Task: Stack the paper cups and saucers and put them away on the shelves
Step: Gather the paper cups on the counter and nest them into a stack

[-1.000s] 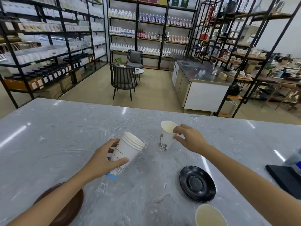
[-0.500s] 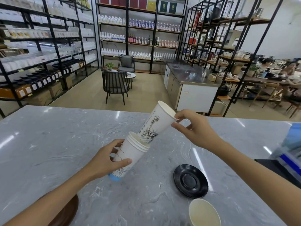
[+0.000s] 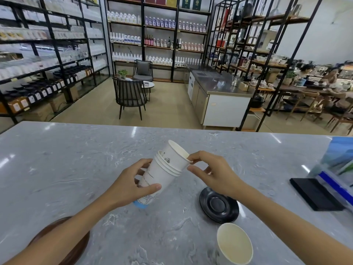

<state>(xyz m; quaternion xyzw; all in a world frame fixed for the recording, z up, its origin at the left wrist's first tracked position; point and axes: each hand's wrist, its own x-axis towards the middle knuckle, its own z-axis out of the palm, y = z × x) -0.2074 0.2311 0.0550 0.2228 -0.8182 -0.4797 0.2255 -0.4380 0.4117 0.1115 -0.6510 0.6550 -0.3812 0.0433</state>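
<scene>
Stack (image 3: 162, 178) of paper cups in the middle of the frame, held up over the grey worktop (image 3: 57, 169), tilted with its open end up and to the right. Top cup (image 3: 176, 155) part way in, rim sticking out above the others, not pushed home yet.

Left hand (image 3: 133, 185) wrapped round the lower part of the stack, thumb across the front, fingers behind: a firm grip. Right hand (image 3: 212, 174) just right of the rims, fingertips pinching the rim of the top cup, thumb close under it.

Long line of the stack running from lower left to upper right. Right hand at the high open end, so nearer for the push. Best guess for the next move: a push down along that slant, toward the left hand, until the rims meet.

One more loose cup (image 3: 234, 243) standing at the lower right. Black saucer (image 3: 219, 205) flat on the worktop between that cup and the stack. Brown saucer (image 3: 63, 243) at the lower left, partly hidden under the left arm. Shelves (image 3: 156, 35) far behind, well apart from everything here.
</scene>
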